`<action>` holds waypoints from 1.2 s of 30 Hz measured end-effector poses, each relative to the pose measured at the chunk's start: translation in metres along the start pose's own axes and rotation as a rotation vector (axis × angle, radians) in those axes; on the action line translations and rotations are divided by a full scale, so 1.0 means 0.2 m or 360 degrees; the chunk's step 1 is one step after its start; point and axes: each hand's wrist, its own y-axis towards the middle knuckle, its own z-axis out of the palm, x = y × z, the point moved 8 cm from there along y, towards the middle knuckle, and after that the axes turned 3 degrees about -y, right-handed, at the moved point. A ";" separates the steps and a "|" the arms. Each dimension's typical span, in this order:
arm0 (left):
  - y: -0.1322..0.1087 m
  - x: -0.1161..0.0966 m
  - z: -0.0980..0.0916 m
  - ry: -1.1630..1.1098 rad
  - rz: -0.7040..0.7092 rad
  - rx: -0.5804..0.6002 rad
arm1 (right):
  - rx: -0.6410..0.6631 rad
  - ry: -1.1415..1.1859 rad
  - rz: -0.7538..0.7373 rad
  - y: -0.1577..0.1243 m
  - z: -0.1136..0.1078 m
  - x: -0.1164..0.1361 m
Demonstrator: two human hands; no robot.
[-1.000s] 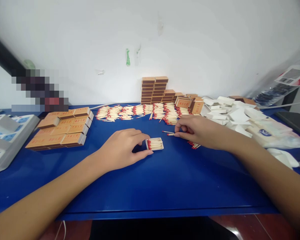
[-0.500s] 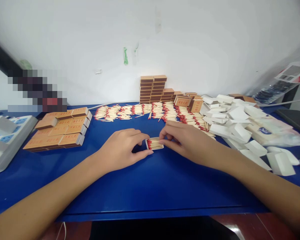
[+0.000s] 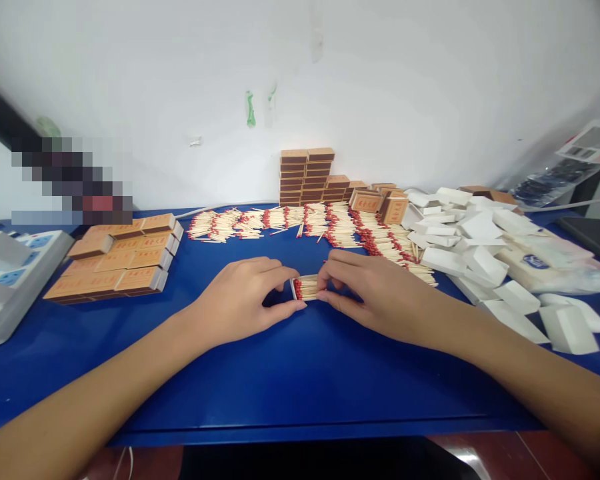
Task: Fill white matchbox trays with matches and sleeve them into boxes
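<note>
A small white matchbox tray (image 3: pixel 307 288) filled with red-tipped matches lies on the blue table before me, the match heads toward the left. My left hand (image 3: pixel 253 293) grips its left end between thumb and forefinger. At the other end, my right hand (image 3: pixel 355 287) has thumb and fingers closed round the tray's right side, partly hiding it. Behind my hands, loose matches (image 3: pixel 330 223) spread in rows along the table. To the right lies a heap of white empty trays (image 3: pixel 480 233).
Filled orange matchboxes (image 3: pixel 125 260) sit in rows at the left, beside a grey-white power strip (image 3: pixel 25 280). Brown-sided matchbox sleeves (image 3: pixel 306 179) are stacked against the wall. A tissue pack (image 3: pixel 535 261) lies at the right, near a dark object (image 3: pixel 593 237).
My right hand has dropped slightly and its thumb and fingers have closed in on the tray's right end. The left hand stays in place.
</note>
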 end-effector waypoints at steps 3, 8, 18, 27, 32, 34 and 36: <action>0.00 0.00 0.00 -0.0011 0.0009 -0.0001 | -0.0010 -0.0002 0.0012 0.00 0.00 -0.01; 0.00 0.00 0.00 -0.0024 0.0039 -0.0011 | -0.0028 0.0007 0.0024 0.01 0.00 -0.02; 0.00 0.00 0.00 -0.0040 0.0040 0.0037 | -0.0069 0.0010 0.0014 0.02 0.02 -0.03; 0.00 -0.01 0.01 0.0014 0.0050 0.0099 | -0.0092 0.0086 0.0010 0.03 0.03 -0.03; 0.00 0.00 0.02 -0.0001 0.0030 0.0130 | -0.0133 0.0023 0.0071 0.03 0.00 -0.05; 0.00 0.00 0.02 0.0000 0.0026 0.0136 | -0.0113 -0.0001 0.0081 0.03 0.00 -0.06; 0.00 0.00 0.02 0.0007 0.0022 0.0133 | -0.0084 0.0012 0.0081 0.03 0.01 -0.07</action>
